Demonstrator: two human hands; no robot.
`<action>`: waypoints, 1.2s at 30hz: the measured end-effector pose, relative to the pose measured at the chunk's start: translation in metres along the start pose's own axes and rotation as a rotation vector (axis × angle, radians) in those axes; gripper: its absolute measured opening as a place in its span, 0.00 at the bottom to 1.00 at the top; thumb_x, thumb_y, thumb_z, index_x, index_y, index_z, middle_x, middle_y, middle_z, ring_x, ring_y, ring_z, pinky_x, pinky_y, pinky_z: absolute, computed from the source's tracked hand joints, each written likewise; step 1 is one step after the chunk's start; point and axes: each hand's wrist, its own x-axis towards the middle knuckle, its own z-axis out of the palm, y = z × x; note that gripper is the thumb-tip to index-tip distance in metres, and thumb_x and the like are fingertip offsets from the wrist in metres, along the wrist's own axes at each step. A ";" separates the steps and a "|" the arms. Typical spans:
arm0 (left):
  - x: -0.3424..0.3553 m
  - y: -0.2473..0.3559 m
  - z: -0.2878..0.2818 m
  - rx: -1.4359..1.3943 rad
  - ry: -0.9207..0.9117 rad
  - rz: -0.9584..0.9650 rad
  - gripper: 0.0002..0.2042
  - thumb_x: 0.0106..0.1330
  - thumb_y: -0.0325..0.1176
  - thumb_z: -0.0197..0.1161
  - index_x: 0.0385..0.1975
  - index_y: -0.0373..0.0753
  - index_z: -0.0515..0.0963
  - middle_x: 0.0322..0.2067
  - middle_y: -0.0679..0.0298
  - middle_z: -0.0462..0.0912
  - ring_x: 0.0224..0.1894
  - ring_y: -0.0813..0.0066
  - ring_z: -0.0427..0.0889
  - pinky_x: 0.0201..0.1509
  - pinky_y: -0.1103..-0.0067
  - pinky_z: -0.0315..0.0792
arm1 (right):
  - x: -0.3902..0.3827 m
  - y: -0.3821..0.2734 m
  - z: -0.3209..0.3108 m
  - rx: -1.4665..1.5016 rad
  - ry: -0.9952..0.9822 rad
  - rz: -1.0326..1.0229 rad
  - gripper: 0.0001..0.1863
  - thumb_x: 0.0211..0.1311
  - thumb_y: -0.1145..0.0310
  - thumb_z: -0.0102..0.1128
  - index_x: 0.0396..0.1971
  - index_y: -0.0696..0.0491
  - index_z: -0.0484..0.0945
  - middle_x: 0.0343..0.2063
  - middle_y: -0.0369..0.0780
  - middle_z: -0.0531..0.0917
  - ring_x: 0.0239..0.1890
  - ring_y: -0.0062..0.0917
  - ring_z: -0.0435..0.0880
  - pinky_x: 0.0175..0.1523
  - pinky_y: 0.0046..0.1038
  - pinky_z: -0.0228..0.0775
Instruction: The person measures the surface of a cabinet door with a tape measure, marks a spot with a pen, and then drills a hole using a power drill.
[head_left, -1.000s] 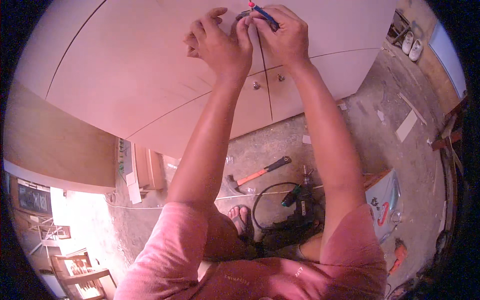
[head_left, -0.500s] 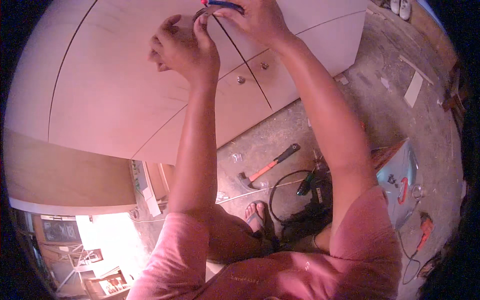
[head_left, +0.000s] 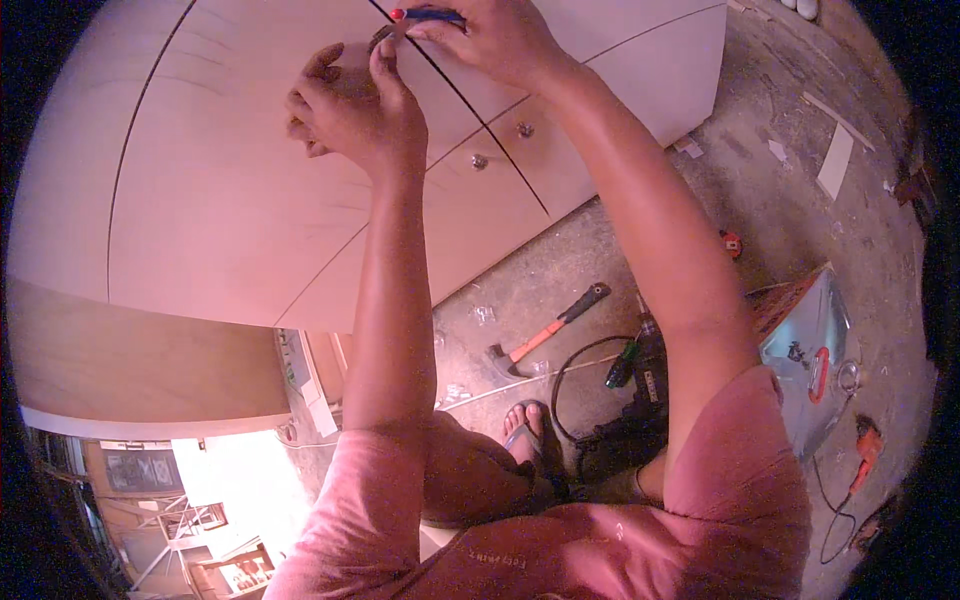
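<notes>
Both my hands are raised at the upper edge, over the pale cabinet doors (head_left: 240,190), close to the dark seam between two of them. Between the fingers of my right hand (head_left: 505,40) is a slim blue pen-like stick (head_left: 432,14) with a red end, pointing left. My left hand (head_left: 365,110) has its thumb raised against a small dark curved piece (head_left: 381,37) beside the seam; its other fingers are loosely curled. What that piece is, I cannot make out. Two round metal knobs, a left one (head_left: 479,162) and a right one (head_left: 524,130), sit lower down, either side of the seam.
On the concrete floor lie a claw hammer (head_left: 548,328) with an orange and black handle, a green-handled screwdriver (head_left: 622,364), a black power tool (head_left: 650,385) and a red tape measure (head_left: 732,244). A clear bag (head_left: 815,350) and an orange corded tool (head_left: 866,450) are at right.
Both hands have shifted slightly left with what they hold, staying near the seam. The view has moved a little, and the red tape measure shows more beside my right arm.
</notes>
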 end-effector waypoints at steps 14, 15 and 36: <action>0.000 0.005 -0.002 0.039 -0.015 -0.063 0.23 0.59 0.48 0.74 0.49 0.45 0.76 0.50 0.55 0.71 0.58 0.48 0.61 0.56 0.50 0.55 | 0.003 -0.004 -0.003 -0.009 -0.075 0.068 0.13 0.64 0.71 0.66 0.48 0.48 0.82 0.42 0.38 0.79 0.43 0.29 0.85 0.48 0.32 0.79; 0.001 0.003 -0.003 0.019 -0.022 -0.055 0.23 0.59 0.49 0.74 0.50 0.45 0.76 0.50 0.54 0.71 0.58 0.48 0.61 0.56 0.50 0.55 | 0.004 -0.005 -0.003 -0.039 -0.104 0.091 0.13 0.64 0.71 0.66 0.48 0.48 0.82 0.42 0.38 0.79 0.43 0.29 0.85 0.48 0.32 0.79; -0.001 0.007 -0.005 0.027 -0.013 -0.056 0.21 0.59 0.46 0.74 0.48 0.46 0.77 0.49 0.56 0.70 0.58 0.49 0.62 0.55 0.54 0.55 | 0.003 -0.012 -0.006 -0.059 -0.165 0.090 0.15 0.63 0.73 0.67 0.49 0.49 0.81 0.47 0.37 0.76 0.45 0.28 0.84 0.49 0.32 0.81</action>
